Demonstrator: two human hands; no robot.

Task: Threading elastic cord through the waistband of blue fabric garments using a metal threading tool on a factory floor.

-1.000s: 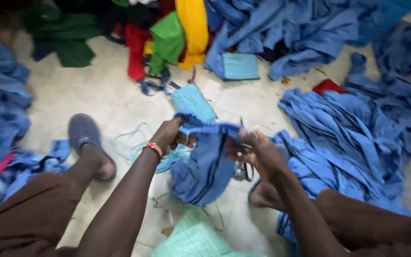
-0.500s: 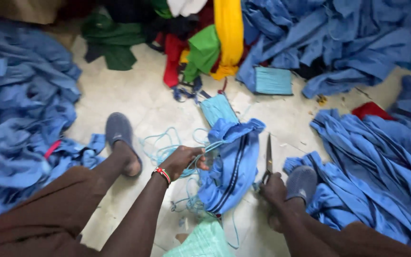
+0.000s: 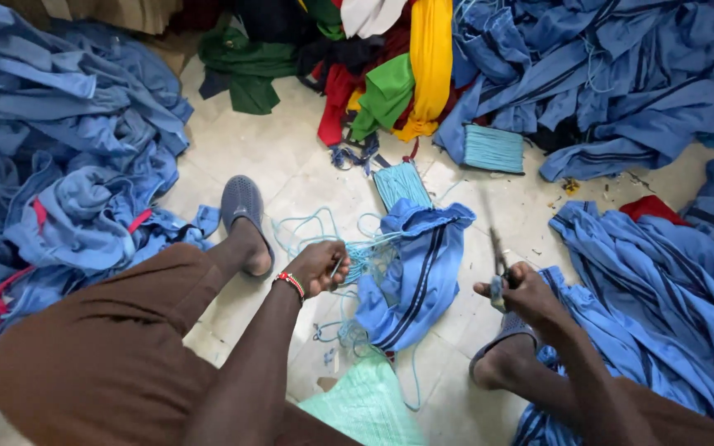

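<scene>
My left hand (image 3: 317,266), with a red and white bracelet at the wrist, pinches a strand of light blue cord (image 3: 363,258) that runs to a blue garment with dark stripes (image 3: 413,277) lying on the tiled floor between my feet. My right hand (image 3: 521,291) is closed around a pair of scissors (image 3: 497,252) whose blades point up and away, held just right of the garment and apart from it. More loose light blue cord loops on the floor left of the garment.
Big heaps of blue garments lie at the left (image 3: 59,165), the right (image 3: 663,281) and the far right (image 3: 605,74). Green, red and yellow cloth (image 3: 390,83) is piled at the back. Two bundles of light blue cord (image 3: 493,149) lie nearby. A light green mesh sack (image 3: 365,409) sits at my knees. My feet wear grey slippers (image 3: 241,206).
My hands have parted from the garment: it now lies on the floor, the left hand draws cord out leftward, and the right hand has moved right and raised the scissors.
</scene>
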